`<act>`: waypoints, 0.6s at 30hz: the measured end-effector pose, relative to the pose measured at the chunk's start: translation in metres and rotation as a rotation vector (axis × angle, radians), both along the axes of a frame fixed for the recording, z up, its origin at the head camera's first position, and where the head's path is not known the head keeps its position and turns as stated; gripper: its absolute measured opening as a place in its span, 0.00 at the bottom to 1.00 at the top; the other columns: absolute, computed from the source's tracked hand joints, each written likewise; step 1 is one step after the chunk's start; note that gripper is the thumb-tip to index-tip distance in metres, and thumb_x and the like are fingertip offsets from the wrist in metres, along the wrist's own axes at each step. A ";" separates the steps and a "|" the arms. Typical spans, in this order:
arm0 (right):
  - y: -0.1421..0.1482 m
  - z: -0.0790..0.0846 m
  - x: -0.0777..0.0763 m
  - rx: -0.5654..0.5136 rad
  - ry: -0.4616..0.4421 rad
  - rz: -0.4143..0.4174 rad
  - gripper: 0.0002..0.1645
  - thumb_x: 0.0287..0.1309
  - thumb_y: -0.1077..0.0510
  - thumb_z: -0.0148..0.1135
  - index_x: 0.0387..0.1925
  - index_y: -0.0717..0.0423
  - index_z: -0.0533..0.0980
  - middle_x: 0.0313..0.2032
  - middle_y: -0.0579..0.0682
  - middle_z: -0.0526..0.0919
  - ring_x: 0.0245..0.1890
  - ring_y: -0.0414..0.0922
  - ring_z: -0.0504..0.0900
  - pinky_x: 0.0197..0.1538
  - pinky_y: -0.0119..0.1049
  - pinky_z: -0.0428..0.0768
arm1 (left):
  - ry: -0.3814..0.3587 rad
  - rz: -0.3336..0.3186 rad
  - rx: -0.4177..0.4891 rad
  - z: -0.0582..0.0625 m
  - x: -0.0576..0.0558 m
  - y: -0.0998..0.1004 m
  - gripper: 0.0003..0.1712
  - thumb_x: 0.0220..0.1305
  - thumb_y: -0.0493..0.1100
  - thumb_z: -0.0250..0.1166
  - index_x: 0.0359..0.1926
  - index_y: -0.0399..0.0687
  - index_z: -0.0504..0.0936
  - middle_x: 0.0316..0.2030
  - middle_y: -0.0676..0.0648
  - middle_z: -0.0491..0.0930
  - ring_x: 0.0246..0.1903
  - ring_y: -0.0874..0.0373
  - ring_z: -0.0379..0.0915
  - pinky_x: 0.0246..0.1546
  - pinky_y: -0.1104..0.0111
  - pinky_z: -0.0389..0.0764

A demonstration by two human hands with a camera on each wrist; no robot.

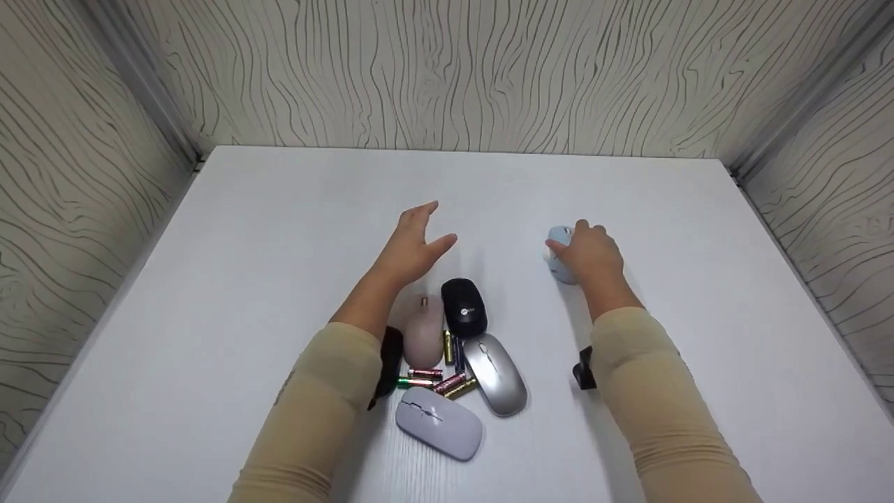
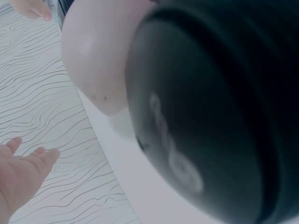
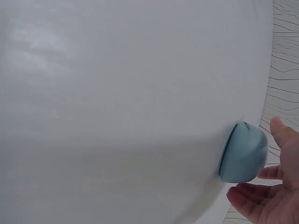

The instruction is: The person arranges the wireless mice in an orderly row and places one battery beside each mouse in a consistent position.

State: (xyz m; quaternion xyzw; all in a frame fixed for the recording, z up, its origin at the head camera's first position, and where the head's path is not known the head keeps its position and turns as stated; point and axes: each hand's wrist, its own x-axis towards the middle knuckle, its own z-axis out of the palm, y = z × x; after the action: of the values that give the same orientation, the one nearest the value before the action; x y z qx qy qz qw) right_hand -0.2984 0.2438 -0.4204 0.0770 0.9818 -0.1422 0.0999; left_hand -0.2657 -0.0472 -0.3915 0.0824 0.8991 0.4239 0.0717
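Head view: a light-blue, rounded computer mouse of smooth plastic [image 1: 561, 268] lies at the far right of the group, under the right hand [image 1: 594, 253], its long axis running roughly away from the person, the far end leaning slightly left. That hand comes in from the mouse's right and near side, with the thumb across to the left flank and the fingers curled round it; how firmly it grips I cannot tell. Clearly nearer than its partner, it covers much of the shell. Well apart to the left, at about the same depth, the left hand [image 1: 411, 248] hangs free, thumb spread from the fingers, holding nothing. Between the forearms sit a dull pink, egg-shaped mouse [image 1: 423, 339], a black, domed mouse with a pale logo [image 1: 464, 306], a glossy silver, flat mouse [image 1: 497, 376] and a pale lilac-white, flat mouse [image 1: 441, 423], surrounding small shiny cylindrical batteries [image 1: 450, 383] in red, green, gold and dark blue. Right wrist view shows the blue shell as a matte dome with a flatter underside, beside the smooth white tabletop [image 3: 117, 93]. Behind stand cream panels with wavy dark grain [image 1: 447, 77]; both sleeves [image 1: 663, 391] are beige, wrinkled cloth.
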 end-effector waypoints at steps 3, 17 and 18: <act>0.002 0.011 0.004 0.003 0.023 0.012 0.51 0.59 0.33 0.47 0.65 0.70 0.49 0.55 0.73 0.61 0.55 0.68 0.63 0.56 0.58 0.65 | 0.006 0.015 -0.014 0.002 0.000 -0.004 0.40 0.62 0.58 0.55 0.70 0.54 0.51 0.68 0.45 0.49 0.67 0.53 0.47 0.65 0.60 0.54; -0.019 0.042 0.018 -0.072 0.095 0.117 0.50 0.57 0.31 0.48 0.66 0.65 0.53 0.59 0.71 0.60 0.60 0.65 0.59 0.60 0.56 0.61 | 0.029 0.018 -0.008 0.011 0.002 -0.033 0.40 0.62 0.58 0.55 0.70 0.54 0.50 0.68 0.45 0.48 0.67 0.52 0.46 0.64 0.58 0.54; -0.022 0.043 0.020 -0.071 0.099 0.131 0.50 0.57 0.31 0.48 0.66 0.64 0.53 0.59 0.70 0.61 0.60 0.64 0.60 0.60 0.56 0.61 | 0.032 0.017 -0.006 0.012 0.003 -0.035 0.40 0.62 0.58 0.55 0.70 0.54 0.50 0.68 0.45 0.48 0.67 0.52 0.46 0.64 0.58 0.54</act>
State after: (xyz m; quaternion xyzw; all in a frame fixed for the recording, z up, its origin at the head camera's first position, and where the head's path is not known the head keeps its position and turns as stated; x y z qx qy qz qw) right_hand -0.2781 0.2216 -0.3771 0.0020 0.9828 -0.1738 0.0629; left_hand -0.2627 -0.0821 -0.3799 0.0811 0.9020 0.4207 0.0539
